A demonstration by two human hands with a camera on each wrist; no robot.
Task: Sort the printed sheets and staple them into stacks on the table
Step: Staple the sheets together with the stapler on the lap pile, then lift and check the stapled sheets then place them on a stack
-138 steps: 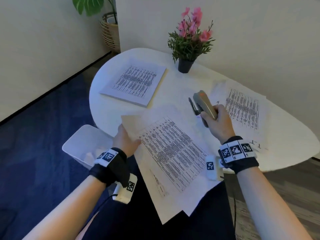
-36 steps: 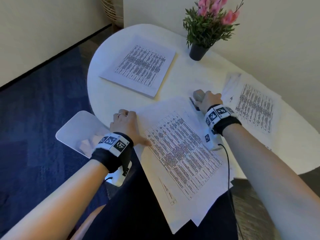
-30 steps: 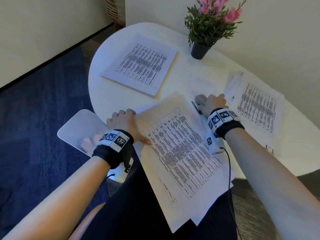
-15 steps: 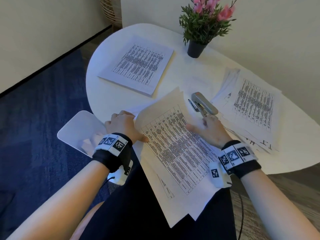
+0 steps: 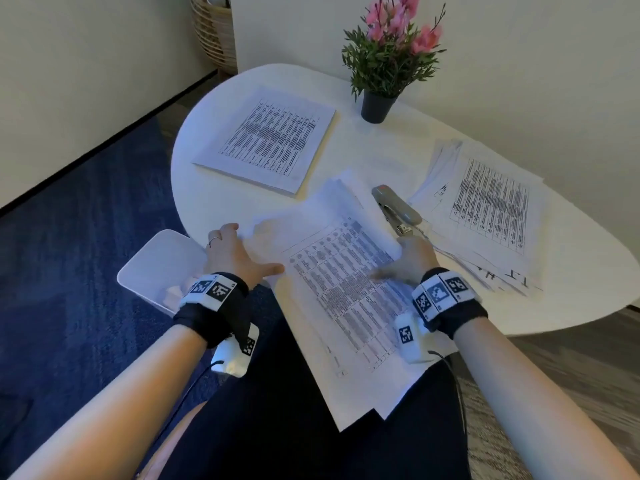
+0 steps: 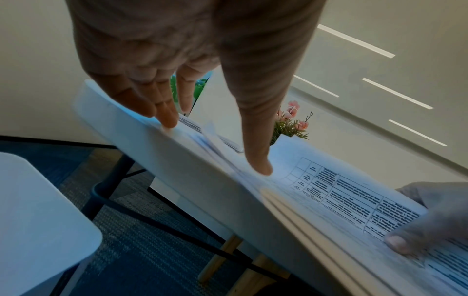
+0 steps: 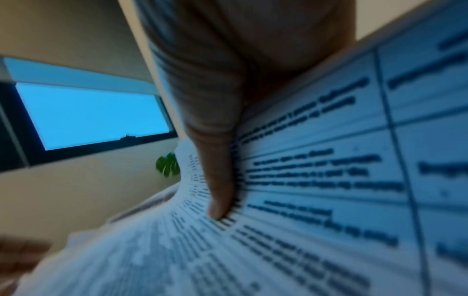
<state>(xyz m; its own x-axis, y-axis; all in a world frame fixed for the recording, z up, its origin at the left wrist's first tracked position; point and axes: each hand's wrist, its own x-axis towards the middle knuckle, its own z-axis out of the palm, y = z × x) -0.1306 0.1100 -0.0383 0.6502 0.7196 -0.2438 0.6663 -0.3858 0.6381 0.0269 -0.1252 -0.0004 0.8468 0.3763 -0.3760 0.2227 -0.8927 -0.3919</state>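
The counter carried two sorted piles, so that the middle was kept free for the sheets, which overhung its near edge. The stapler lay released just beside them. The sheets were pinned flat by the left hand, fingers spread, and pinched at one edge by the right hand.

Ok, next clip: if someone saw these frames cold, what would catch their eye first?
Probably the big printed sheets hanging over the near edge of the white table, with the left hand on their left edge and the right hand gripping their right edge. Next, the grey stapler lying free just beyond the right hand, and the pink potted flowers at the far side by the wall.
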